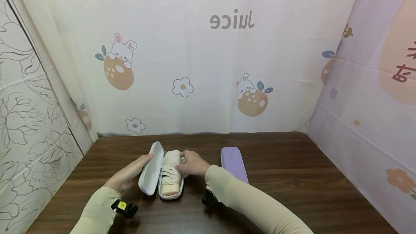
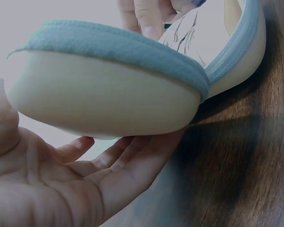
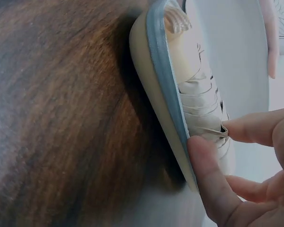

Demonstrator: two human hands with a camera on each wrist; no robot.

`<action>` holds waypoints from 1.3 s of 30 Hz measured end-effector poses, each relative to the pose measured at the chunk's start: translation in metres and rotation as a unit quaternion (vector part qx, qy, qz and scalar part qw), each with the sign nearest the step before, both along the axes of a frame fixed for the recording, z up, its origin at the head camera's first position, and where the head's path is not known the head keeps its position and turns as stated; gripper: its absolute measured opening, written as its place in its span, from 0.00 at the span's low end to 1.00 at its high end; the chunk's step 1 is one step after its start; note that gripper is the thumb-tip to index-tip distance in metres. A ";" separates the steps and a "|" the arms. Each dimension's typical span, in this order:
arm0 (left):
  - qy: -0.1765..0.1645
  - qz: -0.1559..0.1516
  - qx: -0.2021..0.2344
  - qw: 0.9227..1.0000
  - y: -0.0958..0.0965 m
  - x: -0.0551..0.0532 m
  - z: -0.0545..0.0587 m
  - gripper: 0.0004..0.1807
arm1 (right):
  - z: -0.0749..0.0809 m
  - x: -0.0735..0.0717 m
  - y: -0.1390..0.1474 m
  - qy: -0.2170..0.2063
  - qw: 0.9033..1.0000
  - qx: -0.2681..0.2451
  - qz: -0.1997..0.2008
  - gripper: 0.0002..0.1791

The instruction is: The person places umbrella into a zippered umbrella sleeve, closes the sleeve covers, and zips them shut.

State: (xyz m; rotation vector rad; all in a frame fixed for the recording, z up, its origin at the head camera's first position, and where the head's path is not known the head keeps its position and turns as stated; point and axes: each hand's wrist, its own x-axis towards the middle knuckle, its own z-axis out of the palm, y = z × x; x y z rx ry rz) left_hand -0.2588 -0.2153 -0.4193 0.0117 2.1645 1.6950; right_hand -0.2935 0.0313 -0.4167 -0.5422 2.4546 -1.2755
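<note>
A cream hard case (image 1: pixel 152 176) with a light blue zip edge lies unfolded on the table, its lid raised on the left. Inside sits a folded compact umbrella (image 1: pixel 172 169), cream, its fabric in layered pleats and its handle (image 1: pixel 170 190) at the near end. My left hand (image 1: pixel 128 176) holds the lid, fingers against the outside (image 2: pixel 104 94). From the right, my right hand (image 1: pixel 192 164) reaches over the case rim. In the right wrist view its thumb and index finger pinch a fold of the umbrella (image 3: pixel 206 111) near the blue edge.
A closed lilac case (image 1: pixel 234 163) lies to the right, partly behind the right forearm. Dark wood table (image 1: pixel 286 176) surrounds both cases. Printed curtains (image 1: pixel 182 46) hang behind the table and along its sides.
</note>
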 end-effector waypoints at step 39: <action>0.183 -0.014 -0.232 0.955 0.061 0.015 0.012 0.51 | 0.008 0.002 0.021 0.072 0.977 0.170 0.111 0.36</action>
